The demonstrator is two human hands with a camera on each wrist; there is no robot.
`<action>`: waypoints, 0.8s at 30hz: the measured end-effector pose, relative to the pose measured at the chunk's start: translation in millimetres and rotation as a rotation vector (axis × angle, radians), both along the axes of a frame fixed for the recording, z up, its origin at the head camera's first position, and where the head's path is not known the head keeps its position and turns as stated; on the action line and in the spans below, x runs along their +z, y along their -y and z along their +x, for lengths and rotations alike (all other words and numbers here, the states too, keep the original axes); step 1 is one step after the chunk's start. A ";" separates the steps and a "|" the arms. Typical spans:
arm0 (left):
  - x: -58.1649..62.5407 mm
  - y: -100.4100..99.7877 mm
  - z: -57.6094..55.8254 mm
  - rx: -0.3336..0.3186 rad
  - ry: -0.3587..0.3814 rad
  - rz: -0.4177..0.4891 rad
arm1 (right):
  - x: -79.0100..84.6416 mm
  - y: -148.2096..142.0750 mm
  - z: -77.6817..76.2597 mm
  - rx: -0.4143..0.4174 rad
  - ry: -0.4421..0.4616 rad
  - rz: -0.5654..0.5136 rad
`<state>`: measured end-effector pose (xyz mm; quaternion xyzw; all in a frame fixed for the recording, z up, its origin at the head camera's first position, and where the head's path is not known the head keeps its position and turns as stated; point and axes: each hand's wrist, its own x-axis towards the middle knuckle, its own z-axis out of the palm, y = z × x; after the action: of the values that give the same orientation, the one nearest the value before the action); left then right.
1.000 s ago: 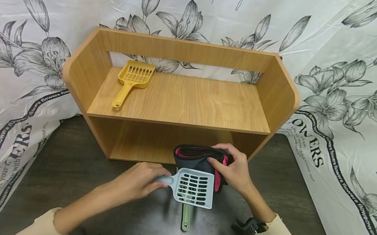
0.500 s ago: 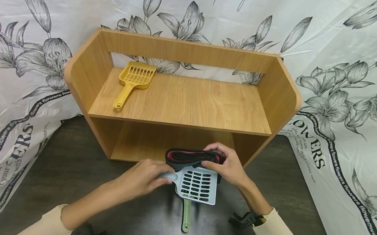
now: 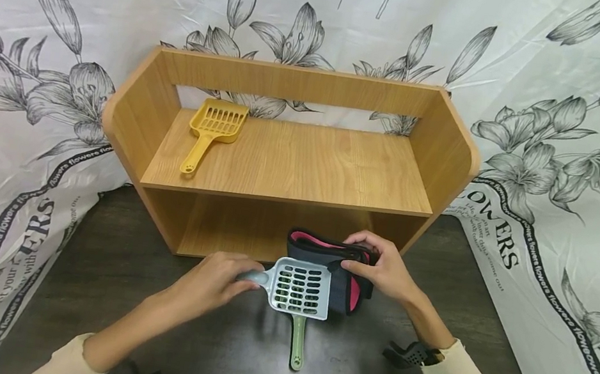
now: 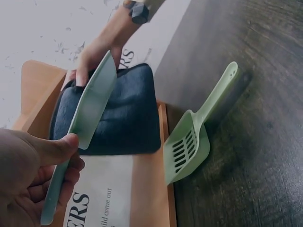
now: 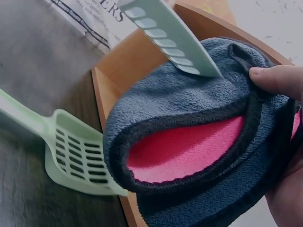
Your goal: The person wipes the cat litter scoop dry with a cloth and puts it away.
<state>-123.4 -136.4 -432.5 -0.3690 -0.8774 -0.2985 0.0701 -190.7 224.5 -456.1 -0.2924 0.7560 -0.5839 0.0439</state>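
My left hand (image 3: 219, 275) grips the handle of a pale blue litter scoop (image 4: 97, 99), its slotted pan raised over the table. Between the thumb and fingers of my right hand (image 3: 383, 267) is a folded dark blue-grey cloth (image 5: 161, 101) with black edging and a bright pink inner side. The pan overlaps the cloth's left part in the head view; the right wrist view shows the pan's edge against its fuzzy outer face. Below the pan lies a green litter scoop (image 4: 220, 94), handle toward me, its own pan mostly hidden from the head camera.
A wooden two-level shelf (image 3: 298, 201) stands behind the hands, its lower opening right behind the cloth. A yellow litter scoop (image 3: 199, 149) lies on the upper board at left. Flower-printed sheeting (image 3: 585, 145) surrounds the dark table (image 3: 228, 357).
The cloth first shifted left behind the blue scoop, then back right and opened up a little. Over the last half second the blue scoop moved slightly left.
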 end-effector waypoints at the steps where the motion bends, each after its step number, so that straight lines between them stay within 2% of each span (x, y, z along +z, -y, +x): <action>1: 0.1 1.0 0.2 0.001 0.001 0.003 | 0.5 -3.0 -0.1 -0.005 0.004 0.003; 5: 1.2 2.6 0.9 -0.002 -0.001 0.028 | 3.7 -10.1 -0.5 -0.063 -0.001 0.008; 10: 2.0 -1.1 2.6 -0.032 -0.020 0.057 | 8.0 -0.7 1.5 -0.110 -0.047 -0.028; 17: 6.7 -12.4 5.4 -0.088 -0.026 0.072 | 13.1 27.5 8.4 -0.033 -0.132 -0.111; 24: 8.9 -15.2 7.0 -0.080 -0.007 0.062 | 14.5 35.0 12.3 0.011 -0.135 -0.095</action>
<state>-116.5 -121.2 -423.6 -0.4026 -0.8519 -0.3270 0.0724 -178.3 189.5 -441.6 -0.3370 0.7272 -0.5977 -0.0180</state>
